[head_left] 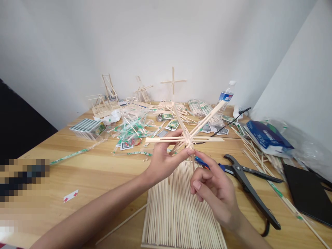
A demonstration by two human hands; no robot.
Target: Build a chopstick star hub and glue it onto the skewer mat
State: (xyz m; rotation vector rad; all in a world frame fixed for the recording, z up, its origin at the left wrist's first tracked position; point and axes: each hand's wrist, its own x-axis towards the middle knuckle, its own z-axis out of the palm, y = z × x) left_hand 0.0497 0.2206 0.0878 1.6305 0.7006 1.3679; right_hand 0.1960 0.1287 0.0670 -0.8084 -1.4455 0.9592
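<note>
My left hand [166, 157] is closed around a star-shaped frame of thin wooden sticks [204, 122], its thumb pressed at the hub where the bundled sticks cross. With the index finger stretched out, my right hand [215, 193] reaches the hub beside my left thumb tip. Its other fingers are half curled, and nothing shows between them and the thumb. Below both hands lies a flat mat of sticks [178, 207] set side by side. One loose stick [121, 223] rests to its left. Black-handled cutters [252, 190] lie right of my right hand.
Stick-built models [103, 103] and a stick cross [173, 81] stand along the back. Torn green-and-clear wrappers [132, 126], playing cards [172, 124], a water bottle [226, 95], a blue packet [268, 138] and a black tablet-like slab [308, 193] surround the work area.
</note>
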